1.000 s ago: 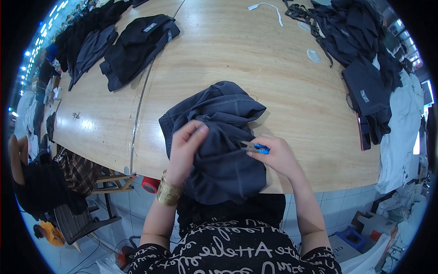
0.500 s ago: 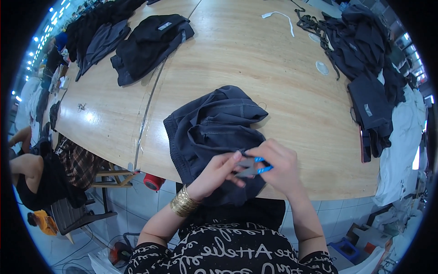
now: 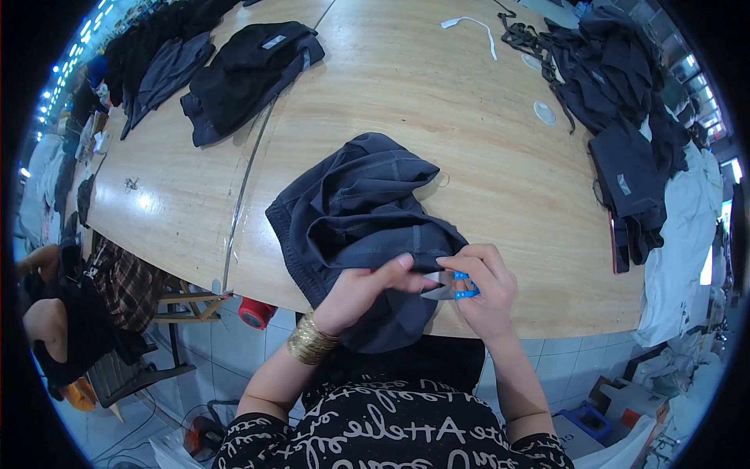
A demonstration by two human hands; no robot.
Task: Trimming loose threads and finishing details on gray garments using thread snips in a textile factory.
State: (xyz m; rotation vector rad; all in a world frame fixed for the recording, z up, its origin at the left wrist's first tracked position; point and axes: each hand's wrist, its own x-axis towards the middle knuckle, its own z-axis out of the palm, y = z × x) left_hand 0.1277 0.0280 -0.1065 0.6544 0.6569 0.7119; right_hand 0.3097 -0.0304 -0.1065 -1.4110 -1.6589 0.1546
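A dark grey garment point(image 3: 367, 195) with a gathered elastic edge lies bunched on the table in front of me and hangs over the near edge. My left hand point(image 3: 363, 289), a gold bracelet on its wrist, grips the near part of the cloth, thumb on top near a stitched seam. My right hand point(image 3: 488, 285) holds small thread snips point(image 3: 461, 287) with blue handles, and its thumb and forefinger are at the garment's right edge. The snips' blades point left, close to my left fingertips. My fingers partly hide the cloth between the hands.
A folded black garment point(image 3: 246, 82) lies far left on the wooden table point(image 3: 484, 172), near a seam between boards. Dark garments point(image 3: 629, 164) and white cloth point(image 3: 683, 258) are heaped at the right. A white tag with a string point(image 3: 469, 23) lies far back. Someone sits at the left.
The cloth's near right part is now drawn out toward my right hand, showing a stitched seam. My right hand has turned, and the snips sit slightly farther right.
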